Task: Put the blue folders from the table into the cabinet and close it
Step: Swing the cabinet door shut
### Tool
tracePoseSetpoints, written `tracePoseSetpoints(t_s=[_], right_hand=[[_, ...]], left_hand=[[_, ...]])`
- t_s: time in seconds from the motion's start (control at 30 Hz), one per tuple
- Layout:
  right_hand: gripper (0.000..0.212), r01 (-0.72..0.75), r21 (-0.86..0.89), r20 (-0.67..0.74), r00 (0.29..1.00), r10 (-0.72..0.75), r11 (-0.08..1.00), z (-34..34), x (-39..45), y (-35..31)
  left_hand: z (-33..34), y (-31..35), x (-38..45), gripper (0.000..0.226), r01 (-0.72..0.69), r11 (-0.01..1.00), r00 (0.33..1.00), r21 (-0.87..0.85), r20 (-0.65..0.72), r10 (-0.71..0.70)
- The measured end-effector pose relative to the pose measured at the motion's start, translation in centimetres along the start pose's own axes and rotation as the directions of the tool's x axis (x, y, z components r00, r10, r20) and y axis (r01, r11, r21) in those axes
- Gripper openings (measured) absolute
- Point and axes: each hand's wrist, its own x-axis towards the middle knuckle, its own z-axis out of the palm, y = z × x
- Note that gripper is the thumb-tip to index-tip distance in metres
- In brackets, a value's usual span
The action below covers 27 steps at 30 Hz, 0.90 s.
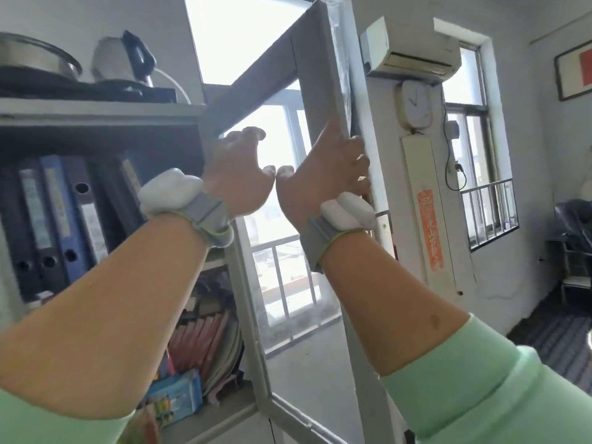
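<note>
Several blue folders (pixel 61 216) stand upright on the upper shelf of the grey cabinet (pixel 105 112) at the left. The cabinet's glass door (pixel 323 91) stands open, swung out toward me. My right hand (pixel 323 177) grips the door's outer frame edge, fingers wrapped around it. Held up just left of it, in front of the glass pane, my left hand (pixel 238 174) has its fingers spread and holds nothing. Both wrists carry grey bands with white pods.
On top of the cabinet sit a kettle (pixel 125 59) and a metal pot (pixel 35 59). Books and a colourful box (pixel 176 392) fill the lower shelf. Past the door are an air conditioner (pixel 410 49), a wall clock (pixel 415 102), windows and a dark chair (pixel 573 225).
</note>
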Motion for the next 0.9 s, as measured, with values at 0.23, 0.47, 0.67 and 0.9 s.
tracePoseSetpoints(t_s=[0.23,0.47,0.67,0.9], right_hand=[[0.087,0.099,0.219,0.010,0.995,-0.104,0.971,-4.4,-7.2,-5.4],[0.046,0.167,0.505,0.279,0.897,-0.343,0.847,-6.5,-14.7,-9.2],[0.037,0.163,0.635,0.472,0.691,-0.547,0.755,-5.6,-20.3,-12.3],[0.019,0.189,0.663,0.552,0.531,-0.643,0.725,0.6,-26.0,-14.8]], left_hand=[[-7.4,-4.1,-4.0,0.055,0.031,0.997,0.996,0.067,-0.089,-0.025],[-12.9,-10.1,-6.8,0.076,0.048,0.998,0.994,0.039,-0.099,-0.044],[-15.9,-16.8,-8.1,0.080,0.075,0.993,0.997,0.090,-0.039,-0.071],[-15.1,-25.9,-6.7,0.076,0.124,0.990,0.991,0.071,0.031,-0.127]])
